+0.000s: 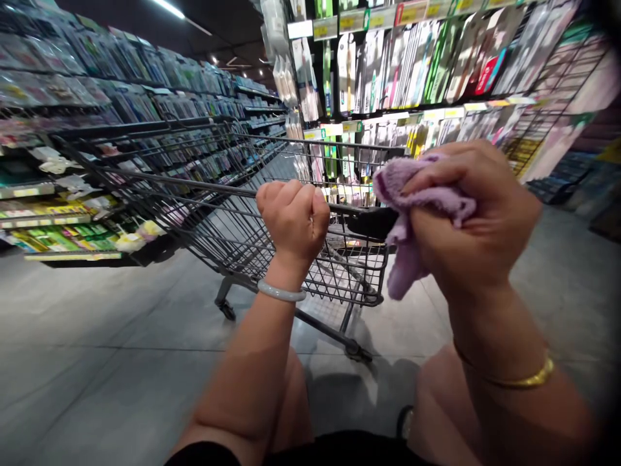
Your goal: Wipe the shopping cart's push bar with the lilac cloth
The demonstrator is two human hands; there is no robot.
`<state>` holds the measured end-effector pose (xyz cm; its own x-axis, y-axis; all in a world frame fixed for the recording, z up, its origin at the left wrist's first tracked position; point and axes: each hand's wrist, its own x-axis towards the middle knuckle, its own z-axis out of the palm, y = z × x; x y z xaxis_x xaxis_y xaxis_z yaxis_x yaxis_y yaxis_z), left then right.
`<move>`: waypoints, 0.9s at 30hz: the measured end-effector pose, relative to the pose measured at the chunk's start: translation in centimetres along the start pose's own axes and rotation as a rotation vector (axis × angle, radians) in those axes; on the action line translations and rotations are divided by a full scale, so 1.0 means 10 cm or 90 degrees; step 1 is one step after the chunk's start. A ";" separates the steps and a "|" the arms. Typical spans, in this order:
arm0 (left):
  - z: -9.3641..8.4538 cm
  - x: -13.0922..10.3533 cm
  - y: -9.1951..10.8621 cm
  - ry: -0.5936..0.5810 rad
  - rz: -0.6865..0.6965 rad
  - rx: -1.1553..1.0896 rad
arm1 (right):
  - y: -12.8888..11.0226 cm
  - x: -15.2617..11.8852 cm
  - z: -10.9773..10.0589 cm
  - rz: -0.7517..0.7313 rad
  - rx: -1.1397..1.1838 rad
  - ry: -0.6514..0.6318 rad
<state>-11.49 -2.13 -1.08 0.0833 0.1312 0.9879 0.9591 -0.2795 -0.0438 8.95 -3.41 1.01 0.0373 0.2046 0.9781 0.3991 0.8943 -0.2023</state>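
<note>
Uneven light. Shelf (378,21) right of centre very bright, white packaging (345,61) near clipping; left shelving (77,221) dim, bluish. Dark ceiling (233,31), strip light (167,8) plus small spots. Soft shadows on floor (145,349). Purple cloth (406,259) fairly sharp. Sides stretched, upper right corner black, fine print smeared.

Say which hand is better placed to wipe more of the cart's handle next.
Probably the right: the right hand already grips the cloth near the handle's black end. The left hand has no cloth showing and is closed around the handle.
</note>
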 end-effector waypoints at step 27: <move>-0.03 0.02 -0.07 0.019 -0.051 -0.010 | 0.01 -0.41 0.08 -0.299 -0.150 -0.020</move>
<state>-12.26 -2.17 -0.77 -0.0021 0.1261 0.9920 0.9581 -0.2840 0.0381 8.11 -3.84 -3.07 -0.2219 -0.1813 0.9581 0.5618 0.7793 0.2776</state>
